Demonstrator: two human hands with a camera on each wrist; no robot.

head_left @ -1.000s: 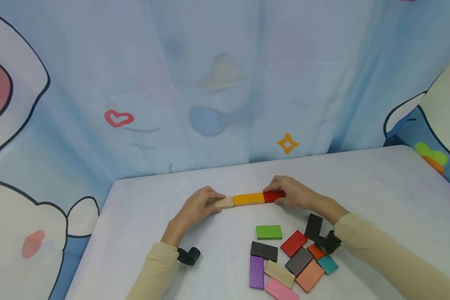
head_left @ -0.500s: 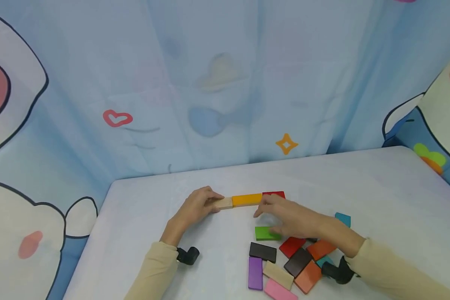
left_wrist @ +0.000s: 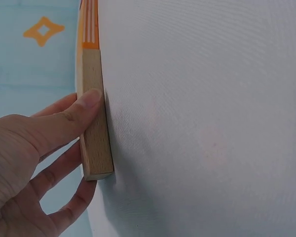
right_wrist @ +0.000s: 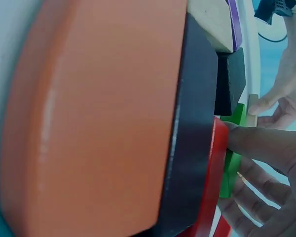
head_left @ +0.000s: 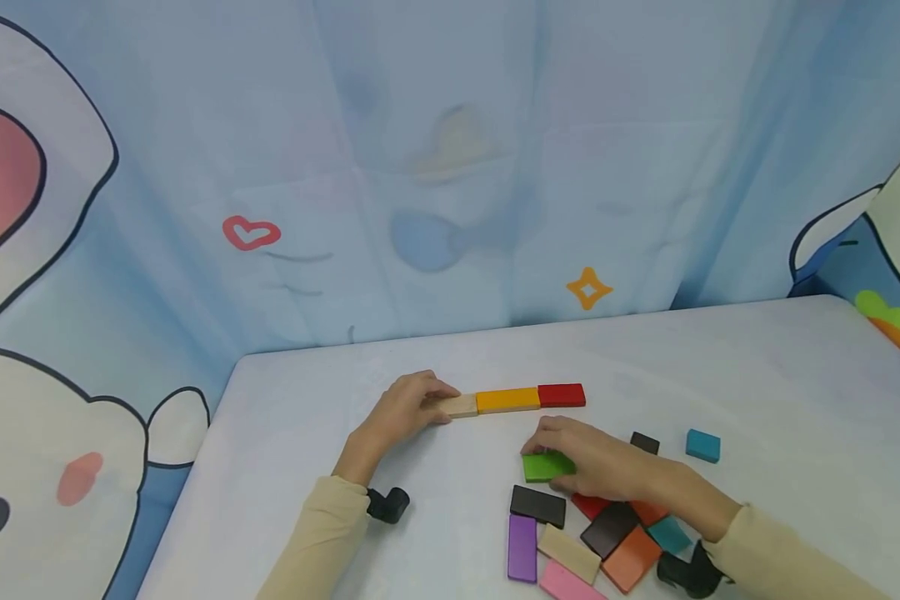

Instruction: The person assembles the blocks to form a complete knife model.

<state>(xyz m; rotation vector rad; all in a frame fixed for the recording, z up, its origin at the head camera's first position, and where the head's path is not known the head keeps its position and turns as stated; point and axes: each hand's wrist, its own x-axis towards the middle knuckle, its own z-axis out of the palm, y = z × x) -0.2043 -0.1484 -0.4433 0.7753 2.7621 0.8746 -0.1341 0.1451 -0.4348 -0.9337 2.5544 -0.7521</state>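
My left hand pinches the near-left end of a row, a plain wooden block, with the thumb on its face in the left wrist view. Touching it, end to end, come a yellow block and a red block. The right hand has its thumb and fingers around a green block, which lies on the table in front of the row. In the right wrist view, the thumb is on one side of the green block and fingers on the other.
A cluster of loose blocks lies nearest the person: black, purple, beige, pink, orange and others. A blue block stands apart on the right. A printed curtain hangs behind the table.
My right hand has let go of the red block at the row's end and moved toward the person, onto the green block. The left hand keeps its hold on the wooden block.
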